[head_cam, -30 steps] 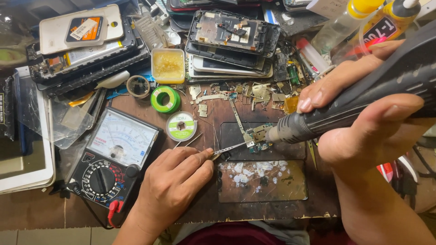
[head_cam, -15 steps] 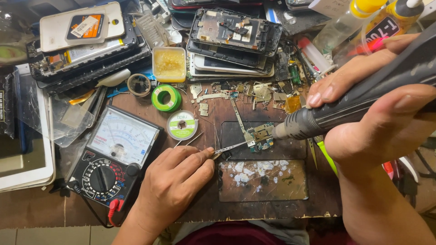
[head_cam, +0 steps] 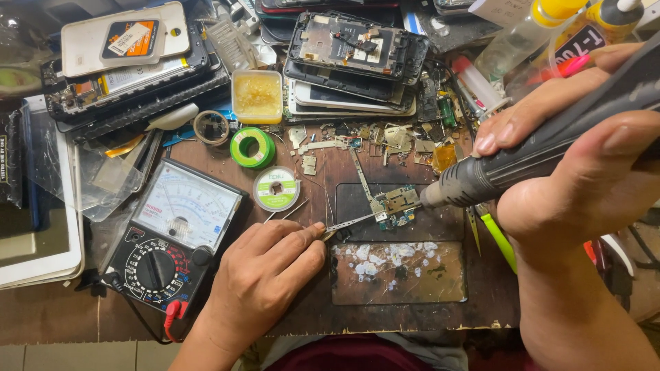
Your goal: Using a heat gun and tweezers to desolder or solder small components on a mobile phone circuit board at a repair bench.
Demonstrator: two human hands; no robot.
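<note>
The small circuit board lies on a dark mat at mid-bench. The step in hand appears to be heating a part on it: the nozzle is best kept steady and just off the board, the tweezers braced low. Right hand is wrapped tight round the hot-air tool. Left hand is pinched narrow on the tweezers, tips touching the board; a meter sits beside it.
</note>
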